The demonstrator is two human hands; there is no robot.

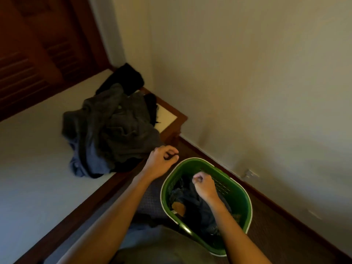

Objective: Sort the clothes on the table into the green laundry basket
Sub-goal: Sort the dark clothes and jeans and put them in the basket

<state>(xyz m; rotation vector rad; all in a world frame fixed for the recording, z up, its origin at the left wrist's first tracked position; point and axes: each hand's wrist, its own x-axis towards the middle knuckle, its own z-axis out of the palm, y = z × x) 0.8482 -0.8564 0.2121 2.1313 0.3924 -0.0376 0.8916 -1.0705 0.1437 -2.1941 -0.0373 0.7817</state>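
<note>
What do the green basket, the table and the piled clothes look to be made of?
Green basket: moulded plastic, judging by its smooth glossy wall with rows of slots. Table: dark reddish wood edging, seemingly varnished, round a pale matte top of unclear material. Piled clothes: soft woven fabric, grey and black, creased and slumped.

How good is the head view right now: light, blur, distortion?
Head view: dim and warm-toned; the dark clothes pile merges into one mass; wide-angle tilt slants the wall and table; left hand, right hand and green basket read slightly soft.
</note>
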